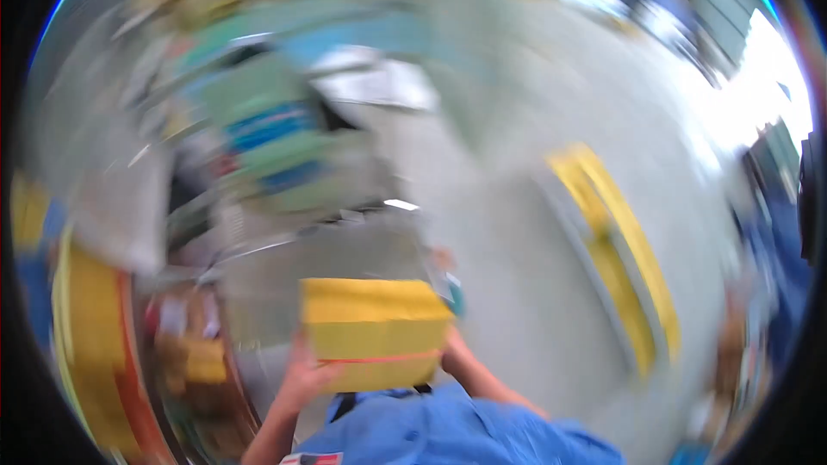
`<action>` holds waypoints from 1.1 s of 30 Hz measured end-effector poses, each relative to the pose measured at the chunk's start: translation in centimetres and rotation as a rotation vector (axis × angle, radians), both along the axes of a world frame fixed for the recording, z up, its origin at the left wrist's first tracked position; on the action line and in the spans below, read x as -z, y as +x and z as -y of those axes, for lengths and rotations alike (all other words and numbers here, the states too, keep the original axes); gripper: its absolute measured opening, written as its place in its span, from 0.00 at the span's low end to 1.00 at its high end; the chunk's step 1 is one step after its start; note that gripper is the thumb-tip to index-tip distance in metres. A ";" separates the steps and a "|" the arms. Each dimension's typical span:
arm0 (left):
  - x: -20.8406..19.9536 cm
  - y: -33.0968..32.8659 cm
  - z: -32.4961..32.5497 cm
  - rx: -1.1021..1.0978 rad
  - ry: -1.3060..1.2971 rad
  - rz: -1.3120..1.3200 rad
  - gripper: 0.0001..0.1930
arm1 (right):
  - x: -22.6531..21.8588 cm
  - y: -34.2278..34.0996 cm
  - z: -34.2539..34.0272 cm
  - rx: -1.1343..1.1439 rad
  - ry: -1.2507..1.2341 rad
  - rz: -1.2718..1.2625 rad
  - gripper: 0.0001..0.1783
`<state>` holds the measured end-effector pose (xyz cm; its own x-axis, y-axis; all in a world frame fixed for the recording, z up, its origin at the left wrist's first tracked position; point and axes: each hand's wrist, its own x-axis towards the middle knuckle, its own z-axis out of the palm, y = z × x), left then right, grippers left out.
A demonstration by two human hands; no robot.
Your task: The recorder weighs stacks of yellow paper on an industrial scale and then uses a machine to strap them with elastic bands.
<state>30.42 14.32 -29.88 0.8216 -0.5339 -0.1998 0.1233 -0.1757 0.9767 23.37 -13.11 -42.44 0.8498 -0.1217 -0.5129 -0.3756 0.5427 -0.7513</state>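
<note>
We see one yellow box (372, 331), rectangular, low centre, with a thin red band near its base. Upper left, blurred green and blue stacked packages (267, 133). Too smeared for us to tell labels or screens.

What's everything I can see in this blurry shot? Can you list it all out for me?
box: one, yellow with a thin red band low on its front, held in front of the chest, lower centre.
floor: one, pale grey, centre and right.
floor stripe: one, yellow, slanting across the floor on the right.
stacked goods: count unclear from blur, green, blue and white, upper left.
yellow and red shapes: too blurred to identify, far left.
shirt: one, blue, bottom centre.
left hand: one, gripping the box's left lower side.
right hand: one, on the box's right side, mostly hidden behind it.
</note>
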 end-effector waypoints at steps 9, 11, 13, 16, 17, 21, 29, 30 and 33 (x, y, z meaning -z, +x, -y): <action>2.1 -10.6 26.9 0.458 -0.072 -0.283 0.41 | -3.5 -25.8 19.2 0.542 -0.187 -0.162 0.21; 1.7 -13.4 31.8 0.562 -0.055 -0.328 0.41 | -5.5 -29.9 21.8 0.643 -0.245 -0.205 0.21; 1.5 -16.0 36.7 0.642 -0.040 -0.318 0.41 | -5.8 -33.5 25.4 0.689 -0.260 -0.230 0.21; 1.1 -18.3 42.9 0.664 0.025 -0.310 0.40 | -4.8 -36.7 29.7 0.766 -0.300 -0.217 0.22; 1.3 -18.5 45.2 0.648 0.026 -0.302 0.40 | -4.3 -37.3 31.8 0.828 -0.318 -0.184 0.22; 3.7 -17.5 53.2 0.759 0.113 -0.391 0.40 | -3.3 -37.0 40.6 0.847 -0.372 -0.082 0.22; 11.3 -16.9 73.3 0.807 0.139 -0.556 0.40 | 0.4 -36.6 60.4 0.826 -0.271 -0.259 0.22; 11.7 -16.9 75.7 0.807 0.143 -0.561 0.40 | 0.9 -36.1 63.1 0.827 -0.267 -0.264 0.22; 13.1 -17.2 81.8 0.697 0.238 -0.495 0.38 | 3.6 -34.7 71.2 0.697 -0.198 -0.369 0.23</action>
